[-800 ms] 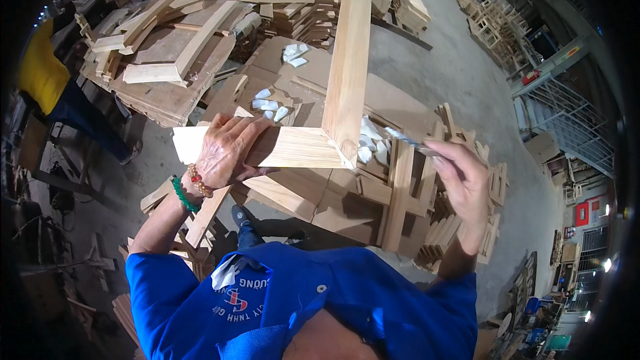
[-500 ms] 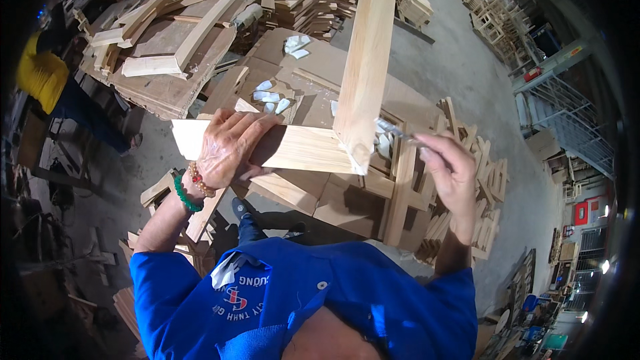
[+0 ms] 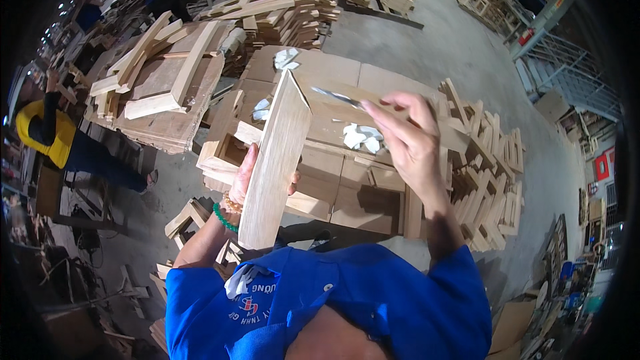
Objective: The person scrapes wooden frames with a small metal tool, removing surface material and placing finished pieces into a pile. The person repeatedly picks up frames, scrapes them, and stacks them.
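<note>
My left hand (image 3: pixel 244 180), with beaded bracelets at its wrist, is closed around a pale wooden frame piece (image 3: pixel 277 160). One board of it stands nearly upright in front of my chest, hiding much of the palm; fingertips show past its right edge. A second board appears to run off to the right from its top, behind my right hand (image 3: pixel 410 133). That hand pinches a thin, knife-like tool (image 3: pixel 337 97) with a light tip. The tip is close to the top corner of the upright board; whether it touches I cannot tell.
Cardboard (image 3: pixel 327 180) covers the bench below, bearing white crumpled pieces (image 3: pixel 362 138). Stacked wooden frames (image 3: pixel 490 180) stand to the right. More frame parts lie on a board-topped table (image 3: pixel 170 120) at the left. A person in a yellow top (image 3: pixel 50 133) is at far left.
The wooden frame piece has been turned, so the board under my left hand now stands upright instead of lying across. My right hand has moved left and up with the tool.
</note>
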`<action>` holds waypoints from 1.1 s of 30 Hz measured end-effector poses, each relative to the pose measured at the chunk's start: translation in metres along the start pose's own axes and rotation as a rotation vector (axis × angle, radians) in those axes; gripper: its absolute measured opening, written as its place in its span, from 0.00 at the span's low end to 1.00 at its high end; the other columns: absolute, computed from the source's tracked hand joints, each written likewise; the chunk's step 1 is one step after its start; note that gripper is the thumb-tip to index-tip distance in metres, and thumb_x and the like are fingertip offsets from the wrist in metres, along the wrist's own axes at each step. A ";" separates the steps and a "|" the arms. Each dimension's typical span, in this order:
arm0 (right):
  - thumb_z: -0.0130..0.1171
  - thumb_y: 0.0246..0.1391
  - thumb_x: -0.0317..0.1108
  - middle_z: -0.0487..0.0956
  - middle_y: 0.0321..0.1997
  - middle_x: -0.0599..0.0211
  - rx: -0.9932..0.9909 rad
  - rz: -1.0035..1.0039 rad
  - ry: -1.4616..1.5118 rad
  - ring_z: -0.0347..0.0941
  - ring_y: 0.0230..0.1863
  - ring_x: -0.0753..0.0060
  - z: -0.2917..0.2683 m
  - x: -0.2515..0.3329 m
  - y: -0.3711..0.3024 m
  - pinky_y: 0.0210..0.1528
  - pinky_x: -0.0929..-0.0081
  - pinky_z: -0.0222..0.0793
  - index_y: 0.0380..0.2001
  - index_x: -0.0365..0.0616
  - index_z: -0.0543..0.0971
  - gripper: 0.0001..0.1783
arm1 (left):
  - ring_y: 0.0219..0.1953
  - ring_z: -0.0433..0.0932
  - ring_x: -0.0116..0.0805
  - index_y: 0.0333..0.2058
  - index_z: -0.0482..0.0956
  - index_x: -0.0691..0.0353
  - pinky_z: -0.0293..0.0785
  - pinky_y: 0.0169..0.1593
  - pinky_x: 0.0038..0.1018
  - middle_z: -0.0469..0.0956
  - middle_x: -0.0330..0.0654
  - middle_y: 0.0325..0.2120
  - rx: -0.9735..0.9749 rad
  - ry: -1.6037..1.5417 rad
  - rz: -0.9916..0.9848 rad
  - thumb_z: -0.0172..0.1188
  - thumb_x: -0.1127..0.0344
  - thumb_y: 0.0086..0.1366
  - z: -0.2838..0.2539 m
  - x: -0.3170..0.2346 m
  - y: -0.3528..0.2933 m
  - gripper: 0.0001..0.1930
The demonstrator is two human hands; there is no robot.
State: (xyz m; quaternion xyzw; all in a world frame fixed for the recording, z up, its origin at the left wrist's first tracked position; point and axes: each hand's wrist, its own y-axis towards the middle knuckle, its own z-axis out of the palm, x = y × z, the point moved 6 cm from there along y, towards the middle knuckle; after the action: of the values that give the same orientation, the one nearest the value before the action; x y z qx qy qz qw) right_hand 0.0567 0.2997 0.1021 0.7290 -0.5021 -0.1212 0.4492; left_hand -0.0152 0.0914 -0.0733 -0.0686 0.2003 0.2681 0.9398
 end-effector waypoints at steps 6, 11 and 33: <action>0.63 0.39 0.20 0.73 0.36 0.69 -0.050 -0.038 -0.105 0.69 0.36 0.68 0.020 0.001 0.004 0.34 0.75 0.70 0.39 0.55 0.84 0.21 | 0.36 0.74 0.49 0.59 0.62 0.54 0.72 0.31 0.38 0.71 0.49 0.44 0.017 -0.023 -0.016 0.50 0.29 0.57 0.011 0.014 0.004 0.41; 0.63 0.38 0.20 0.72 0.35 0.70 0.006 -0.002 -0.176 0.68 0.34 0.68 0.024 0.008 -0.024 0.32 0.74 0.70 0.41 0.57 0.83 0.24 | 0.33 0.73 0.48 0.59 0.62 0.54 0.72 0.31 0.37 0.71 0.49 0.44 0.039 -0.095 -0.038 0.49 0.29 0.57 0.012 0.017 -0.002 0.42; 0.60 0.55 0.31 0.76 0.28 0.68 -0.189 0.918 0.364 0.68 0.27 0.81 -0.018 -0.077 -0.185 0.27 0.80 0.62 0.36 0.38 0.81 0.09 | 0.37 0.77 0.41 0.54 0.65 0.71 0.75 0.40 0.34 0.76 0.55 0.38 -0.024 0.661 0.022 0.61 0.31 0.49 0.003 -0.004 0.003 0.48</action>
State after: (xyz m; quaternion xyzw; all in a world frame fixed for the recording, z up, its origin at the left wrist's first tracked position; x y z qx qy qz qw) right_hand 0.1476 0.3912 -0.0525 0.3985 -0.6714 0.1732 0.6004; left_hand -0.0189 0.0927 -0.0693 -0.1609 0.4921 0.2440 0.8200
